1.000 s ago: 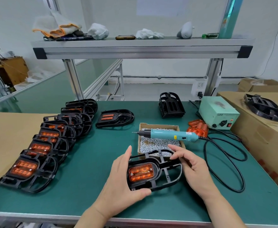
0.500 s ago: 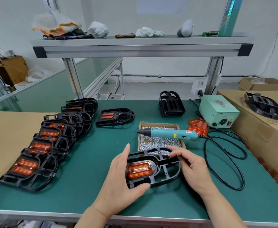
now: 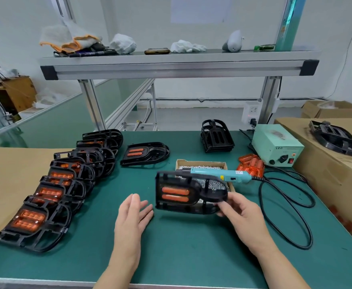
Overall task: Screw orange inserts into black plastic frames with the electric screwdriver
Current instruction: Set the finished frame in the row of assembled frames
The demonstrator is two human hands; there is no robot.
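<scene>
The right hand is pinching the rounded loop end of a black plastic frame, its grip closed with thumb and fingers curled around the thin ribs. It is holding the frame tilted just above the matte green table, in front of the cardboard box of small silvery screws. A glossy, translucent orange insert with two long ridges is sitting in the frame's squarish end. The left hand is hovering just beside that end, its grip fully slack, fingers straight, touching nothing. The slim teal electric screwdriver is lying across the box.
</scene>
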